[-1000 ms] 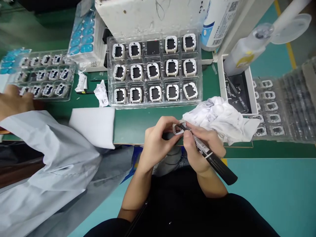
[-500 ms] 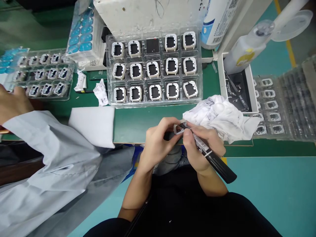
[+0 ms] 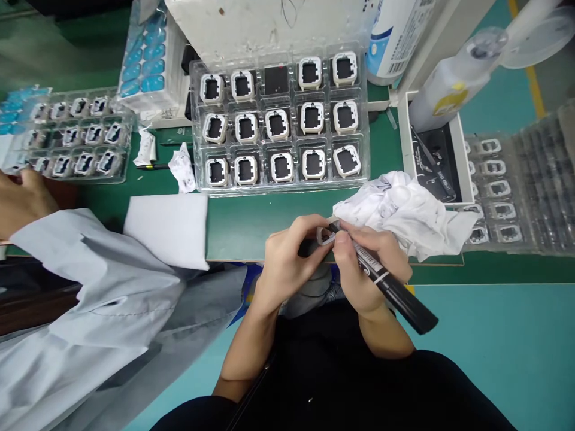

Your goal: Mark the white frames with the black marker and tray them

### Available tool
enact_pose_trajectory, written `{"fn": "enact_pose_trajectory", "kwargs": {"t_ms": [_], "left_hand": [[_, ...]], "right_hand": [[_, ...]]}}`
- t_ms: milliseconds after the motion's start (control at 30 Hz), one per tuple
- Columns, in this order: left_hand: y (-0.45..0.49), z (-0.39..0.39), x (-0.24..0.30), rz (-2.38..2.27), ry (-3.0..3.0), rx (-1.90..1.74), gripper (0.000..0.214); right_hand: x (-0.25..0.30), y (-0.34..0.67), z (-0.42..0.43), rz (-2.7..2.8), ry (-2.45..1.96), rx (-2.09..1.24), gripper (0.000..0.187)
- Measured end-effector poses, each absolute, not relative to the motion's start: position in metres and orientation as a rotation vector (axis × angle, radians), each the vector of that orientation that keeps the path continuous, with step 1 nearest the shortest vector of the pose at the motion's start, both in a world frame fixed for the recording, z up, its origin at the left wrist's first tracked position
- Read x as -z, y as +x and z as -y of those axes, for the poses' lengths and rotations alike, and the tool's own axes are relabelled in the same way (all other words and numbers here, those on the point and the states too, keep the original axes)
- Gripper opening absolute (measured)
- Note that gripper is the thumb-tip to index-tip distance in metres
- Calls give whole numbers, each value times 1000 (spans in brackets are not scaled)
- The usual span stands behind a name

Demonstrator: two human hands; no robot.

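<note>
Between the fingers of my left hand (image 3: pixel 290 257) is a small white watch-case frame (image 3: pixel 324 235), held just over the front edge of the table. My right hand (image 3: pixel 371 263) is closed round a black marker pen (image 3: pixel 395 293), its tip end at the frame and its rear end pointing down to the right. My fingers hide part of the frame and the exact contact of the tip. Beyond my hands lies a clear plastic tray (image 3: pixel 265 190) with several like white frames in its pockets; one pocket in the back row shows only a dark base.
A crumpled white cloth (image 3: pixel 399 209) lies right of my hands, near a white box (image 3: pixel 406 137) with a spray bottle (image 3: pixel 442 96). White foam sheet (image 3: pixel 166 230) lies left. A co-worker's sleeve (image 3: pixel 103 281) and hand (image 3: pixel 27 200) are at far left, by another tray (image 3: pixel 121 173).
The marker's rear end has swung slightly down and right. My left hand keeps the frame in nearly the same place. The co-worker's hand at left has shifted slightly.
</note>
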State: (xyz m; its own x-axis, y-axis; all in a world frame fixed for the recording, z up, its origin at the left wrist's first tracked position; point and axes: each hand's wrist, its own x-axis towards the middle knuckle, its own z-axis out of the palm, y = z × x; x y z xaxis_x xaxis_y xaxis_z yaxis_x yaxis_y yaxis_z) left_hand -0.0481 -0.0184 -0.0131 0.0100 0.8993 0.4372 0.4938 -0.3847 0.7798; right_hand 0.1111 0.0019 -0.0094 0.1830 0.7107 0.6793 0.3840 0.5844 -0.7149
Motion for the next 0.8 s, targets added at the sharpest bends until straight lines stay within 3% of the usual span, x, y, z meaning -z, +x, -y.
{"fn": "enact_pose_trajectory", "kwargs": {"t_ms": [367,800], "left_hand": [[-49,18,11,-1406,1802,-1299,32],[-50,17,11,-1438,1782,-1263,26]], "right_hand": [[13,113,-3,1483,-956,-270,18],[9,112,-4,1442,-981,-271,9]]}}
